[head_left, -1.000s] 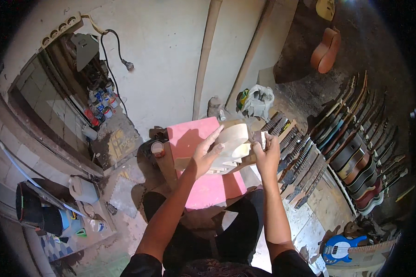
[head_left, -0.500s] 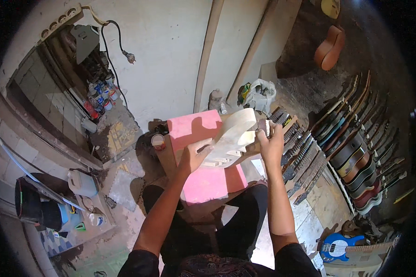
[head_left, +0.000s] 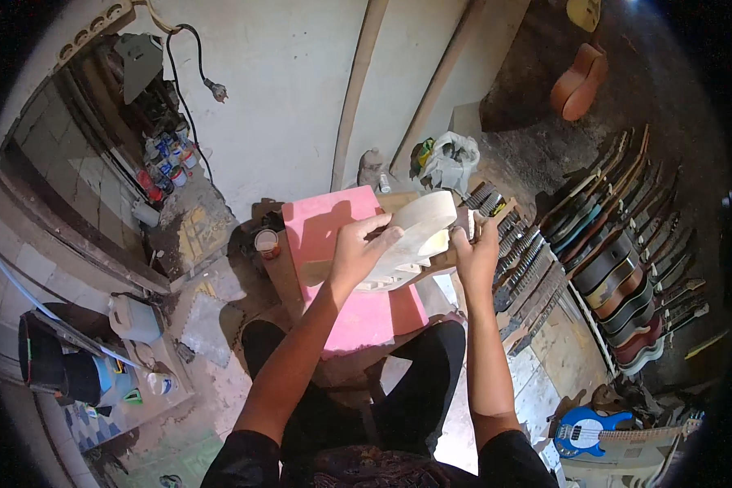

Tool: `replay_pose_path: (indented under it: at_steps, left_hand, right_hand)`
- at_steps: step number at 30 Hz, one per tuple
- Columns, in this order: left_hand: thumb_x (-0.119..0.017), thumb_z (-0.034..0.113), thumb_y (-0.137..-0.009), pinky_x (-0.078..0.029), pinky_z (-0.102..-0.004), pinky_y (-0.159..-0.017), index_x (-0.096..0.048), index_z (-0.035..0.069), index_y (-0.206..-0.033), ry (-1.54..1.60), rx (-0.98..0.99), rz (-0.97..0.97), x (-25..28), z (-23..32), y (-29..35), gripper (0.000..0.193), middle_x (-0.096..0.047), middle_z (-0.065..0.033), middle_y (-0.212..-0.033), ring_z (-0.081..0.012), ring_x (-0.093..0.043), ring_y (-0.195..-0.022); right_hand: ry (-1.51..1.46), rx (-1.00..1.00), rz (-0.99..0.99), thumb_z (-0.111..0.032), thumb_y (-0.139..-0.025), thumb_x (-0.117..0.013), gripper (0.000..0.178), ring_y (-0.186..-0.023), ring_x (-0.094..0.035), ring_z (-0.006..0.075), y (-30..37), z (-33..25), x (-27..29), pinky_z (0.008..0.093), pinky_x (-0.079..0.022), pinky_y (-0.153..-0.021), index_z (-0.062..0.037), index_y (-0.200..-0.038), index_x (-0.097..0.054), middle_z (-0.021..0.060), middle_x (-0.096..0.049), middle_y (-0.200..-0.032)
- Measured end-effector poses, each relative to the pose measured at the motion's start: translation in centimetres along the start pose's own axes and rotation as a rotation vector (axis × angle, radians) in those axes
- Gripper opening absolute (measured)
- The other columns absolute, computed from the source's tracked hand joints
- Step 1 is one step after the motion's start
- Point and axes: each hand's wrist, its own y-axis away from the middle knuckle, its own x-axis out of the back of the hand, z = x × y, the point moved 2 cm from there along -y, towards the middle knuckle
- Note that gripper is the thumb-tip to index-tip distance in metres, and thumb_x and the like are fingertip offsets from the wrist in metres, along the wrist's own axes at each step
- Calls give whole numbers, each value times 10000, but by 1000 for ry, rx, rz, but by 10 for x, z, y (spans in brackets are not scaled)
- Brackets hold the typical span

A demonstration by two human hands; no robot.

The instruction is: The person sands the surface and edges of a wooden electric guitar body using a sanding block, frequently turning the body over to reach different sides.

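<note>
A pale, unpainted wooden guitar body (head_left: 415,232) is tilted up on edge above a pink board (head_left: 321,224). My left hand (head_left: 359,250) grips its near left edge, thumb and fingers apart around the wood. My right hand (head_left: 475,248) is closed at the body's right side, by the cutaway. It pinches a small dark brown piece, which looks like folded sandpaper (head_left: 464,218), with something whitish beside it. The pink board rests on a low wooden bench in front of my knees, and the guitar body hides part of it.
Guitar necks (head_left: 516,264) lie to the right, before a row of guitars (head_left: 626,285). A blue bass (head_left: 586,431) lies lower right. An open can (head_left: 267,241) stands left of the board. Behind are a plastic bag (head_left: 451,159) and a wall; a jerrycan (head_left: 134,317) stands left.
My left hand has moved up and to the right along the guitar body's edge. My right hand stays near the cutaway with the brown piece. The whole view has shifted slightly.
</note>
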Motion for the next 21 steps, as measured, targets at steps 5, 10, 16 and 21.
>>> replay_pose_path:
  at_steps: [5, 10, 16, 21]
  left_hand:
    - [-768, 149, -920, -546, -309, -888, -704, -50, -1223, -37, -76, 21, 2, -22, 4, 368, -770, -157, -1091, -159, -710, -987]
    - [-772, 158, -913, -551, -326, -921, -706, -37, -1228, -180, 2, -64, 11, -36, 17, 376, -761, -177, -1148, -202, -731, -1046]
    - [-750, 163, -927, -546, -326, -929, -709, -37, -1218, -190, 127, -160, 31, -47, 28, 356, -762, -174, -1149, -198, -727, -1055]
    - [-729, 204, -941, -545, -347, -918, -706, -13, -1242, -384, 88, -196, 50, -64, 36, 372, -756, -191, -1140, -254, -741, -1060]
  right_hand:
    - [-10, -37, -7, -134, -884, -720, 429, -1061, -679, 301, 0, -4, 1, 388, -520, -945, 75, -1233, -585, 231, -673, -1153]
    - [10, -41, -3, -156, -891, -717, 422, -1060, -687, 318, -5, 10, 5, 401, -530, -927, 72, -1222, -588, 242, -678, -1154]
    - [63, 6, 4, -153, -891, -717, 410, -1043, -692, 327, -6, 11, 4, 410, -538, -911, 83, -1201, -588, 250, -677, -1144]
    - [33, 66, 1, -156, -884, -729, 417, -1053, -684, 329, -6, 15, 2, 401, -526, -929, 98, -1182, -586, 262, -669, -1146]
